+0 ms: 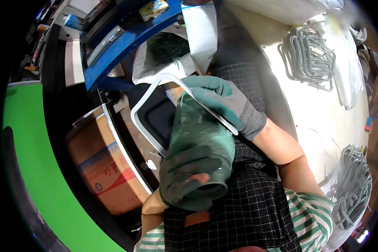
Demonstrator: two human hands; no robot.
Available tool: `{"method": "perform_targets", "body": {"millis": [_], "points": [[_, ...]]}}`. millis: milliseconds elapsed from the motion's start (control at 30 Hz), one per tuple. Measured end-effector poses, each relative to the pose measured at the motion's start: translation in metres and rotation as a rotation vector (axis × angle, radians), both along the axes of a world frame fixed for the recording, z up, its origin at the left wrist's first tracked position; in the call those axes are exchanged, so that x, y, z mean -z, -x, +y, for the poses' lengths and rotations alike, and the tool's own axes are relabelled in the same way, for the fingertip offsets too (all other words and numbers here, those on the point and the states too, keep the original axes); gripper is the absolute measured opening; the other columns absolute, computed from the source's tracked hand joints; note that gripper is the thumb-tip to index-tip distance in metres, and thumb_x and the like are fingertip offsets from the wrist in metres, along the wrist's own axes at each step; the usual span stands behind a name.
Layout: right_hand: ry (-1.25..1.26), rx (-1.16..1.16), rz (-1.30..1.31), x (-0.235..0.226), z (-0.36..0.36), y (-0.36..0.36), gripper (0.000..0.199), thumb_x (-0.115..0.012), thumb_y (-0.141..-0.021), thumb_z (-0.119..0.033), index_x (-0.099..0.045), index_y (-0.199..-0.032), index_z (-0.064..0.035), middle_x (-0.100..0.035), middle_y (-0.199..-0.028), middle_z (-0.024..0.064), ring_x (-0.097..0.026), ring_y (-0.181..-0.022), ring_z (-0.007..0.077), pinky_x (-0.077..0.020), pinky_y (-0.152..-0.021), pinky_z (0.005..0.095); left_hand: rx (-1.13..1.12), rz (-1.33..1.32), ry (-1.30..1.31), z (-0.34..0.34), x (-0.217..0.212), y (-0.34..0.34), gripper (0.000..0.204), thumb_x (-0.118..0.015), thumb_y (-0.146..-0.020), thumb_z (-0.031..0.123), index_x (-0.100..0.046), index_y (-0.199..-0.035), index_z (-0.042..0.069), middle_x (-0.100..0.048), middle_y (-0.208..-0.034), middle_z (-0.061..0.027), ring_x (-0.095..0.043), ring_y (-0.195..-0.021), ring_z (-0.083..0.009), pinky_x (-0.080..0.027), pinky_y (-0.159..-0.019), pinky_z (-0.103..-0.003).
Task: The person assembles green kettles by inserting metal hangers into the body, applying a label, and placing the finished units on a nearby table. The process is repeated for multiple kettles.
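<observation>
In my right hand (220, 98), gloved in grey and green, I grip a pale grey bent metal frame (143, 103) by its upper bar. Its open, rounded U shape spreads to the left, and one straight end passes under my palm. A glossy, translucent green tapered cylinder (197, 130), which looks like plastic, lies in front of my body. Around its near end my left hand (185, 172), in a dark green glove, is closed, with one fingertip bare. A round rim shows at that end. The frame crosses over the cylinder's far end.
Stacked bent grey frames (311, 56) lie on the pale table to the right, with another bundle (350, 189) nearer. A white sack (145, 69) holds dark green strands. To the left stand a cardboard box (109, 168), a blue machine frame (126, 46) and a green surface (33, 159).
</observation>
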State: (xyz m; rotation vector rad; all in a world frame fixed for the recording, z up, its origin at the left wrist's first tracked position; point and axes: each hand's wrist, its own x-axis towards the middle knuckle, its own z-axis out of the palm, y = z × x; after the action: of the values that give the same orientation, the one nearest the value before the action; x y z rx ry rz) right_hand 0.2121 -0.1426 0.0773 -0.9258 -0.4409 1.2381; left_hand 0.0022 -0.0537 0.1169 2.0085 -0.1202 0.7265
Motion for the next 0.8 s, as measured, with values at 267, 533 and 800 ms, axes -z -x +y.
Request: {"method": "perform_targets", "body": {"millis": [267,533,800], "points": [[0.034,-0.032,-0.038,-0.018,0.008,0.001,0.048,-0.067,-0.102,-0.022,-0.061,-0.143,0.0037,-0.074,-0.119,0.0097,-0.070,-0.105,0.0135,-0.0573,-0.094,0.0287,0.115,0.063,-0.081,0.000,-0.018,0.011,0.049,-0.077,-0.090,0.023,-0.063,-0.135,0.008,-0.072,-0.127,-0.0189,-0.072,-0.112,-0.0347,-0.054,-0.099,-0.048],[-0.112,0.090,-0.327,-0.031,0.001,0.009,0.047,-0.075,-0.096,-0.016,-0.064,-0.138,0.0015,-0.073,-0.125,0.0100,-0.069,-0.112,0.0167,-0.0558,-0.100,0.0331,0.215,0.080,-0.129,0.001,-0.022,0.002,0.057,-0.082,-0.086,0.024,-0.061,-0.137,0.008,-0.073,-0.125,-0.0203,-0.073,-0.111,-0.0350,-0.054,-0.099,-0.052],[0.021,0.337,-0.352,-0.023,-0.001,0.015,0.034,-0.083,-0.088,-0.025,-0.071,-0.111,-0.0039,-0.074,-0.095,0.0108,-0.071,-0.086,0.0176,-0.0575,-0.078,0.0346,0.228,0.485,0.381,0.006,-0.026,0.039,0.061,-0.086,-0.082,0.022,-0.062,-0.136,0.007,-0.074,-0.123,-0.0227,-0.074,-0.111,-0.0352,-0.055,-0.099,-0.054]]}}
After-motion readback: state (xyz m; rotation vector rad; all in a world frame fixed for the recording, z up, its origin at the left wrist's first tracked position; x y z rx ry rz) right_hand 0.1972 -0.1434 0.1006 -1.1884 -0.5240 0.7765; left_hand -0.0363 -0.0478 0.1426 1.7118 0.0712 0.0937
